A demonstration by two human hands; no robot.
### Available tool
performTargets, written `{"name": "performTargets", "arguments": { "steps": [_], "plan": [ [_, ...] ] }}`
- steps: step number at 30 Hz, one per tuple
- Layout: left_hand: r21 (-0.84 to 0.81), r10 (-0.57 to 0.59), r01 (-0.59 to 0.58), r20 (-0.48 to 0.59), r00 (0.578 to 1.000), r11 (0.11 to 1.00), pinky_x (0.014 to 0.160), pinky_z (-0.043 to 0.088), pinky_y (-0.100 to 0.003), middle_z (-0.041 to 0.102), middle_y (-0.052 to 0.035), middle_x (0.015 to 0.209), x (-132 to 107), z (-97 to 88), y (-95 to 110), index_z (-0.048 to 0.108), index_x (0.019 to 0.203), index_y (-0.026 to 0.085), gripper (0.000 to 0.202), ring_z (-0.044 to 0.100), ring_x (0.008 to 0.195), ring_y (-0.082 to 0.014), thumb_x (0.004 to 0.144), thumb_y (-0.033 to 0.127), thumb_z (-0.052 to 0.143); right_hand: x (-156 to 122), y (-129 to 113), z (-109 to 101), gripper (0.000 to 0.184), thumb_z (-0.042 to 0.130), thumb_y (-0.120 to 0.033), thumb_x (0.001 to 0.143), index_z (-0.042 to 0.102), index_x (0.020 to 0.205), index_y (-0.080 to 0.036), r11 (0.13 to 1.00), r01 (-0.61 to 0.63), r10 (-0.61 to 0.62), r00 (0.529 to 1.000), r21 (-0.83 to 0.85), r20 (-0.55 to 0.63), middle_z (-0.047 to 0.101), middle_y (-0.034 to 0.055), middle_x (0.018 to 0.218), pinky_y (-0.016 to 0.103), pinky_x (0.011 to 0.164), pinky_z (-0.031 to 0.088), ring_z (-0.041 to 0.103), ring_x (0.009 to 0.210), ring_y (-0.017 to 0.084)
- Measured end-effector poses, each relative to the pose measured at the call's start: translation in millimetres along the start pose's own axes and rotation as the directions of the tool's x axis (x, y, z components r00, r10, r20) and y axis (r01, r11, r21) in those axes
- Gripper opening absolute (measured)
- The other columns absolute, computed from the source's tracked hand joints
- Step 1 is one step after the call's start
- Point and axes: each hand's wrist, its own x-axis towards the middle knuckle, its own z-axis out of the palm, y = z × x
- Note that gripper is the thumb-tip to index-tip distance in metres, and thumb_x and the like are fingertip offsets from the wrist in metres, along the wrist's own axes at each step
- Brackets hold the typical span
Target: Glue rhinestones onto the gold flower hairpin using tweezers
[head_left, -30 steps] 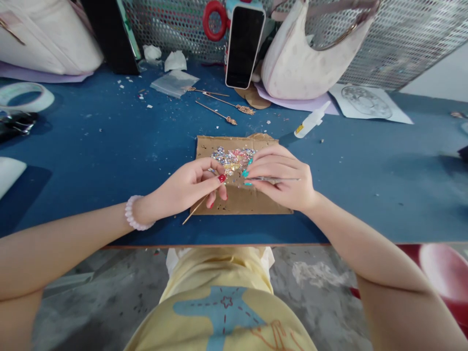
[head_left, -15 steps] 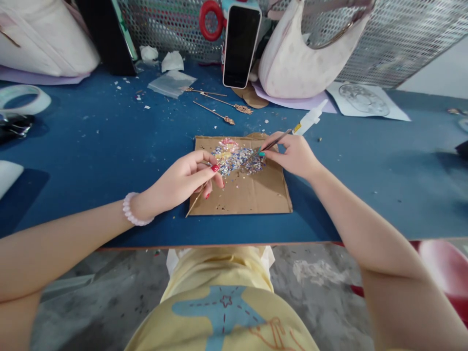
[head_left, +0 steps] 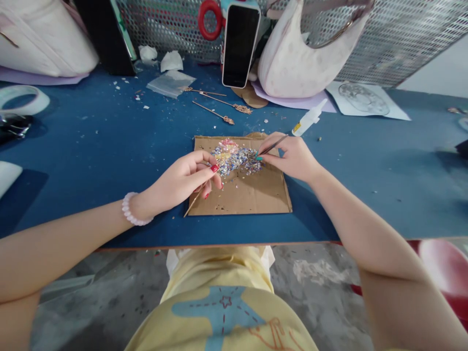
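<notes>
A flat piece of brown cardboard (head_left: 252, 197) lies on the blue table with a pile of small shiny rhinestones (head_left: 236, 161) on it, mostly blue and silver with some pink and yellow. My left hand (head_left: 195, 175) is closed around a thin gold hairpin stick (head_left: 192, 204), whose bare end slants down past the cardboard's near left corner; its other end is hidden by my fingers. Over the right side of the pile, my right hand (head_left: 288, 153) pinches dark tweezers (head_left: 272, 146) with their tips down among the rhinestones.
Beyond the cardboard lie several gold hairpins (head_left: 228, 119), a clear plastic bag (head_left: 171, 84) and a propped phone (head_left: 241, 46). A white glue bottle (head_left: 310, 118) rests behind my right hand. A pale handbag (head_left: 307, 63), a printed sheet (head_left: 365, 100) and a tape roll (head_left: 24, 100) are farther out.
My right hand has shifted slightly left with the tweezers, their tips staying at the pile. The left hand keeps its hold on the hairpin stick almost unmoved.
</notes>
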Motion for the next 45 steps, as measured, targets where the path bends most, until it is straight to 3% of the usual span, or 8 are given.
{"name": "performTargets", "arguments": {
  "steps": [24, 31, 33, 38, 42, 45],
  "plan": [
    [0.010, -0.008, 0.008, 0.002, 1.000, 1.000, 0.043, 0.031, -0.021, 0.067, 0.0006, 0.071, -2, -1.2, 0, 0.047, 0.096, 0.018, 0.007, 0.055, 0.047, -0.0072, 0.091, 0.021, 0.049, 0, -3, -2, 0.007, 0.065, -0.023, 0.081, 0.070, 0.083, -0.019, 0.997, -0.069, 0.069, 0.997, 0.028, -0.022, 0.070, 0.0051, 0.089, 0.041, 0.086, 0.053, 0.067, 0.087, 0.021],
    [0.009, -0.016, 0.016, -0.014, 1.000, 1.000, 0.044, 0.031, -0.022, 0.072, -0.0078, 0.095, 0, 2.0, 0, 0.045, 0.095, 0.018, 0.010, 0.056, 0.049, -0.0064, 0.094, 0.027, 0.047, -2, -19, 5, 0.005, 0.064, -0.022, 0.081, 0.069, 0.082, -0.020, 0.989, -0.069, 0.082, 0.992, 0.134, -0.092, 0.070, 0.0028, 0.089, 0.040, 0.085, 0.052, 0.066, 0.087, 0.019],
    [0.001, -0.021, 0.021, -0.003, 1.000, 1.000, 0.044, 0.030, -0.022, 0.072, -0.0064, 0.090, 1, 2.6, 0, 0.044, 0.095, 0.018, 0.009, 0.056, 0.048, -0.0068, 0.094, 0.026, 0.046, -3, -30, 12, 0.005, 0.064, -0.021, 0.082, 0.069, 0.083, -0.021, 0.981, -0.020, 0.045, 0.991, 0.193, -0.127, 0.070, 0.0022, 0.088, 0.039, 0.086, 0.052, 0.066, 0.089, 0.019],
    [-0.009, -0.033, 0.033, 0.025, 0.999, 0.999, 0.045, 0.031, -0.020, 0.061, 0.0032, 0.055, 2, 4.0, -1, 0.044, 0.096, 0.018, 0.005, 0.051, 0.046, -0.0083, 0.094, 0.023, 0.044, -6, -54, 30, 0.007, 0.065, -0.018, 0.084, 0.069, 0.085, -0.024, 0.975, 0.088, -0.050, 0.981, 0.202, -0.187, 0.070, 0.0011, 0.087, 0.036, 0.086, 0.052, 0.065, 0.090, 0.017],
    [-0.047, -0.057, 0.058, 0.008, 0.998, 0.997, 0.044, 0.031, -0.020, 0.061, 0.0017, 0.058, 3, 4.4, -1, 0.048, 0.098, 0.017, 0.008, 0.052, 0.047, -0.0082, 0.095, 0.024, 0.045, -7, -57, 38, 0.008, 0.064, -0.020, 0.086, 0.070, 0.086, -0.026, 0.985, 0.115, -0.087, 0.975, 0.130, -0.202, 0.070, 0.0001, 0.085, 0.036, 0.087, 0.052, 0.065, 0.092, 0.018],
    [-0.087, -0.078, 0.075, -0.027, 0.997, 0.993, 0.043, 0.029, -0.020, 0.067, -0.0022, 0.072, 4, 3.0, -2, 0.049, 0.097, 0.017, 0.008, 0.053, 0.048, -0.0072, 0.093, 0.023, 0.046, -7, -53, 39, 0.008, 0.063, -0.023, 0.087, 0.070, 0.086, -0.027, 0.993, 0.073, -0.053, 0.980, 0.095, -0.193, 0.071, 0.0001, 0.088, 0.039, 0.088, 0.052, 0.065, 0.094, 0.019]
  ]
}}
